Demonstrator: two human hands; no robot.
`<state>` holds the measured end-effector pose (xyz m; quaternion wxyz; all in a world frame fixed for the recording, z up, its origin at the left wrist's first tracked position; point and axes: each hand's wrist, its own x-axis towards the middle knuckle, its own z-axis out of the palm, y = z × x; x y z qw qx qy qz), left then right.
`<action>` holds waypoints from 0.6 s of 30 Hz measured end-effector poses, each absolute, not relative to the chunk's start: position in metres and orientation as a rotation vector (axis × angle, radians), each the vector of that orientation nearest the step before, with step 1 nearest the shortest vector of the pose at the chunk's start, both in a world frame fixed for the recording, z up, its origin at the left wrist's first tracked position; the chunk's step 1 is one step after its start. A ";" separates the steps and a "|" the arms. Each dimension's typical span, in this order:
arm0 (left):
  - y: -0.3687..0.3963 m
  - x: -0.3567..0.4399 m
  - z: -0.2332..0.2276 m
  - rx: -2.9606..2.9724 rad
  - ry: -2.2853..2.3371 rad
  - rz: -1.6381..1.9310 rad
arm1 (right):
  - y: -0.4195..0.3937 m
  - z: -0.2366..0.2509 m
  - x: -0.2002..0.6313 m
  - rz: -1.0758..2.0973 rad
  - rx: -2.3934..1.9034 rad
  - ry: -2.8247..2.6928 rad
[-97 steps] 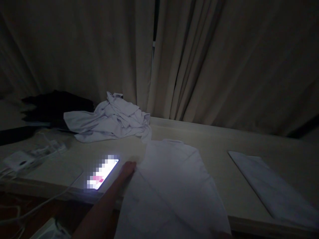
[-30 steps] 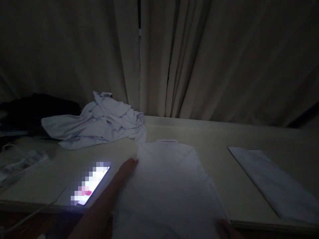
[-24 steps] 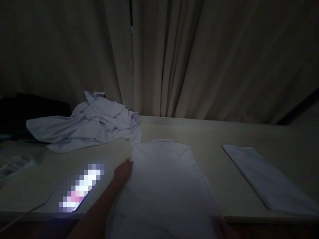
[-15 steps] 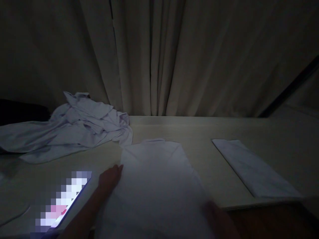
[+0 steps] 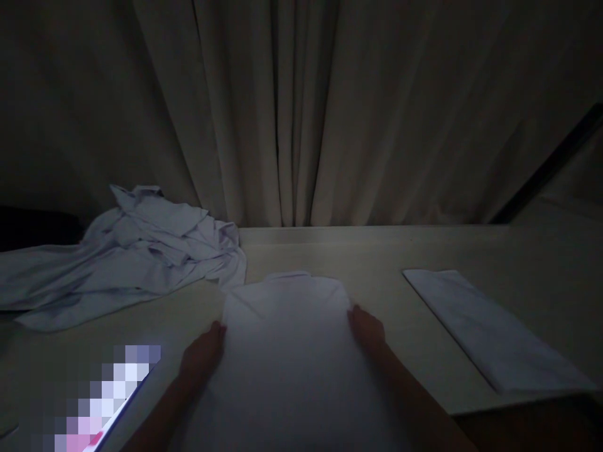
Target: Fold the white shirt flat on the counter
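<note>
White shirt (image 5: 289,358) on the desk (image 5: 330,254), left hand (image 5: 203,349) and right hand (image 5: 370,329) both pinching its sides, kinda shoulder-ish area.

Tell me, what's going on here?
Someone's left grip and right grip are at opposite side edges of a spread-out white shirt, its collar pointing away across the table. A crumpled pale garment lies back left, a lit screen front left, and a folded white cloth to the right.

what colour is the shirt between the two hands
The shirt looks plain white, greyish in the dim light; the head view shows it.
</note>
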<state>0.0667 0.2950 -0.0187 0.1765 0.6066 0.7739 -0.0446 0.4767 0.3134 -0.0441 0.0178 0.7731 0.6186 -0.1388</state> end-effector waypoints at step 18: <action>0.280 0.089 -0.024 2.234 2.114 -0.147 | 0.295 -0.050 0.507 -0.249 2.300 1.847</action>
